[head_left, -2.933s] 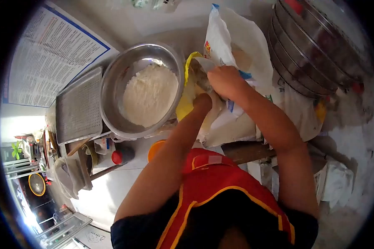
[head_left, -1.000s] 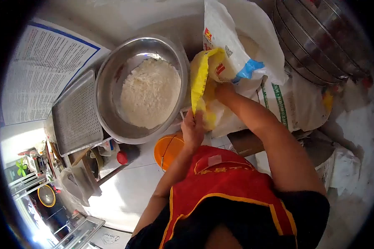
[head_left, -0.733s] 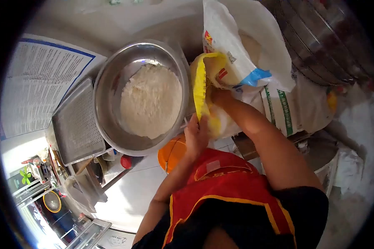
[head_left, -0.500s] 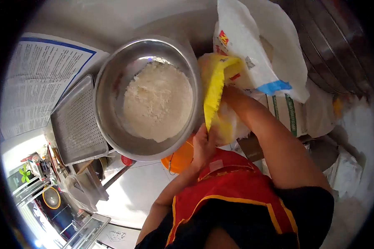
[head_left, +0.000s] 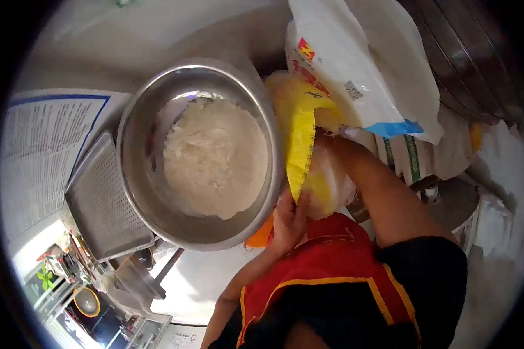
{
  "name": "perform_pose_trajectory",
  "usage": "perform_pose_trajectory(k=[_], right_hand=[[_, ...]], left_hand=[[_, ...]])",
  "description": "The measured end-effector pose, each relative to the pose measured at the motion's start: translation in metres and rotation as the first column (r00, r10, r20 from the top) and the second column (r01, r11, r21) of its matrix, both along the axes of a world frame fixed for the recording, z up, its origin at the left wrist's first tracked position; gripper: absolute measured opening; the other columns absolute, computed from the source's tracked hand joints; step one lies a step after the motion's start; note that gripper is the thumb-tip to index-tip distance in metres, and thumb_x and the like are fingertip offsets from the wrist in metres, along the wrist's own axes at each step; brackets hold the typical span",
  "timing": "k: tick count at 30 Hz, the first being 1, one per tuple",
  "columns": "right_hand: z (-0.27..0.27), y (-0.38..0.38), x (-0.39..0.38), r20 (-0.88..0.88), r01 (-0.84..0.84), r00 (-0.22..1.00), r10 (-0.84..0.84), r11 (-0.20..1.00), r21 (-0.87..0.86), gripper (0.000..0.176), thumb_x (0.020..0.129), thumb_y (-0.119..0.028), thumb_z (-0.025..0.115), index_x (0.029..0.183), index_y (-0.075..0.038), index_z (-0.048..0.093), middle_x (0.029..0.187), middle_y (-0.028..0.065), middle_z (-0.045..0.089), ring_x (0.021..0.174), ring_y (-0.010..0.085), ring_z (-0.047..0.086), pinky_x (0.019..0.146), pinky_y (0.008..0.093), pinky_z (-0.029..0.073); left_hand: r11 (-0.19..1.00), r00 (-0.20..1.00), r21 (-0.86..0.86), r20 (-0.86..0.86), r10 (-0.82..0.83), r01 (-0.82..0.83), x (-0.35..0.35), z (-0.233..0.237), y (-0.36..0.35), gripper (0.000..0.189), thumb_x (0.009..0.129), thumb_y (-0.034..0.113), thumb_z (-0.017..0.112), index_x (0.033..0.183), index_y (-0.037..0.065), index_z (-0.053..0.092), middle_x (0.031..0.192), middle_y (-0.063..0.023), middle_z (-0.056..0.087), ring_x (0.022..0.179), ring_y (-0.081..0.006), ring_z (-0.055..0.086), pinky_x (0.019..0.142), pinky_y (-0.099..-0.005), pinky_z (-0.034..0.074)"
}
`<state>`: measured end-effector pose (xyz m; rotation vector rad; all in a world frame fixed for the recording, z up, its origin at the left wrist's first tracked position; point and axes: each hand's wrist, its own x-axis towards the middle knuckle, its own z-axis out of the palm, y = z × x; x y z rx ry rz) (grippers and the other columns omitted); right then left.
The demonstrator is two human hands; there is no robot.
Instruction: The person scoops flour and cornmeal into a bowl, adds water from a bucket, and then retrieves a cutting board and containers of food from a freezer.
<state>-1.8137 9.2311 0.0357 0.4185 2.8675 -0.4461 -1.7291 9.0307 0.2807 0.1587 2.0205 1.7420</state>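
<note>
Head view. My left hand [head_left: 291, 216] grips the near edge of the yellow bag [head_left: 300, 131], fingers [head_left: 301, 203] pinching the plastic and holding its mouth open. My right forearm [head_left: 378, 186] runs into that mouth. The right hand is hidden inside, so I cannot tell how its fingers are set.

The yellow bag stands just right of the steel bowl [head_left: 128, 151], touching its rim, with the white sack [head_left: 355, 64] leaning behind it. The bowl holds a mound of flour [head_left: 215, 160]. A perforated tray [head_left: 102, 203] lies at its left.

Step in hand, as I judge it: taking flour out of the bag. The next move calls for a steady pinch on the bag edge and a level lift across the rim, to avoid spilling.
</note>
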Motion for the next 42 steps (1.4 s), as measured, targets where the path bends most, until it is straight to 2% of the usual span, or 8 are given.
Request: perform_pose_trajectory(k=[5,8,16,25,29,35,41,42], right_hand=[[0.008,0.001,0.014,0.029,0.013,1.0,-0.013,1.0,-0.022,0.021,0.08,-0.017,0.048,0.096,-0.008,0.059,0.092,0.0096,0.06,0.082,0.0242,0.058,0.067,0.0378,0.046],[0.009,0.003,0.021,0.054,0.017,0.998,-0.015,0.999,-0.04,0.021,0.081,-0.017,0.048,0.096,-0.008,0.059,0.092,0.0098,0.06,0.081,0.0243,0.058,0.067,0.0378,0.046],[0.013,0.003,0.022,0.091,0.014,0.996,-0.003,0.994,-0.112,0.021,0.081,-0.018,0.048,0.096,-0.008,0.059,0.091,0.0103,0.06,0.08,0.0246,0.058,0.066,0.0379,0.046],[0.072,0.045,0.036,0.311,-0.06,0.928,0.204,0.907,-0.416,0.021,0.081,-0.018,0.048,0.097,-0.008,0.058,0.089,0.0108,0.06,0.079,0.0249,0.058,0.066,0.0379,0.046],[0.064,0.04,0.025,0.27,-0.079,0.948,0.169,0.946,-0.314,0.021,0.081,-0.018,0.048,0.097,-0.007,0.058,0.089,0.0111,0.06,0.078,0.025,0.058,0.065,0.0379,0.046],[0.015,0.017,-0.016,0.137,0.009,0.99,0.011,0.989,-0.147,0.021,0.082,-0.018,0.048,0.097,-0.007,0.058,0.088,0.0115,0.06,0.078,0.0252,0.058,0.065,0.038,0.046],[-0.021,0.006,-0.01,0.112,0.101,0.99,-0.087,0.987,-0.129,0.021,0.082,-0.018,0.048,0.097,-0.007,0.057,0.087,0.0118,0.059,0.077,0.0253,0.058,0.064,0.038,0.045],[-0.024,0.004,-0.004,0.12,0.116,0.988,-0.1,0.984,-0.135,0.021,0.082,-0.018,0.048,0.097,-0.007,0.057,0.087,0.0119,0.059,0.077,0.0254,0.058,0.064,0.038,0.045]], left_hand=[[0.992,0.996,0.118,0.085,0.033,-0.043,-0.003,0.002,0.011,0.019,0.088,0.009,0.045,0.103,-0.001,0.051,0.089,-0.0053,0.058,0.08,-0.0122,0.052,0.07,-0.0254,0.043],[0.999,0.993,0.002,0.116,0.035,-0.036,0.002,0.0,0.006,0.019,0.088,0.009,0.045,0.103,-0.001,0.051,0.089,-0.005,0.058,0.08,-0.0111,0.051,0.07,-0.0241,0.042],[0.989,0.989,0.096,0.113,0.099,-0.11,0.002,0.003,0.012,0.018,0.089,0.01,0.046,0.101,-0.001,0.052,0.09,-0.0046,0.057,0.079,-0.0103,0.051,0.07,-0.0226,0.041],[0.999,0.996,0.045,0.088,0.01,-0.014,-0.008,0.013,0.008,0.015,0.088,0.008,0.044,0.099,0.0,0.052,0.083,-0.0023,0.056,0.073,-0.0082,0.049,0.064,-0.021,0.04],[0.998,0.999,0.065,0.034,-0.009,0.007,-0.01,0.024,0.018,0.015,0.089,0.009,0.043,0.098,0.0,0.051,0.079,-0.0026,0.055,0.068,-0.0089,0.05,0.06,-0.0215,0.041],[0.999,0.976,0.029,0.214,-0.025,0.019,-0.015,0.035,0.021,0.017,0.09,0.012,0.043,0.1,0.0,0.049,0.078,-0.0027,0.056,0.061,-0.0083,0.051,0.052,-0.0218,0.041],[0.972,0.977,-0.094,-0.002,-0.215,0.214,-0.022,0.006,0.008,0.021,0.088,0.014,0.046,0.105,0.001,0.048,0.078,-0.0059,0.057,0.064,-0.0115,0.053,0.057,-0.0251,0.043],[0.958,0.969,-0.157,0.108,-0.223,0.238,-0.026,0.012,0.011,0.023,0.087,0.013,0.047,0.107,0.001,0.048,0.079,-0.0076,0.058,0.066,-0.0143,0.055,0.059,-0.0266,0.044]])
